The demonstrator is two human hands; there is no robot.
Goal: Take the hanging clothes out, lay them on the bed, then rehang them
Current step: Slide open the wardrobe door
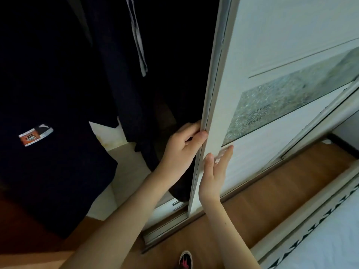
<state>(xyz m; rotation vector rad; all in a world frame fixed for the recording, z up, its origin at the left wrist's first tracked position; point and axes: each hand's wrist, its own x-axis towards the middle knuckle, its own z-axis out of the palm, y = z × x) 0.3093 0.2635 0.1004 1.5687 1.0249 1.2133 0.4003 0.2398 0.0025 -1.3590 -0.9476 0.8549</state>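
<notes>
- So, prob early in the task: dark clothes (58, 90) hang inside wardrobe, none seen on bed (322, 241); take-out, laying, rehanging all left.
- L hand (182, 146) fingers curled round sliding door (242, 55) edge; R hand (213, 171) flat on door face, fingers straight, holding nothing.
- Orange/white patch (36, 135) on garment, text unreadable.

1. At nine o'clock, a small orange, white and black patch (36, 135) sits on the dark garment (58, 181); its marks are too blurred to read.
2. At three o'clock, the wardrobe door (252, 45) has an etched motif (257, 115), no letters.
</notes>
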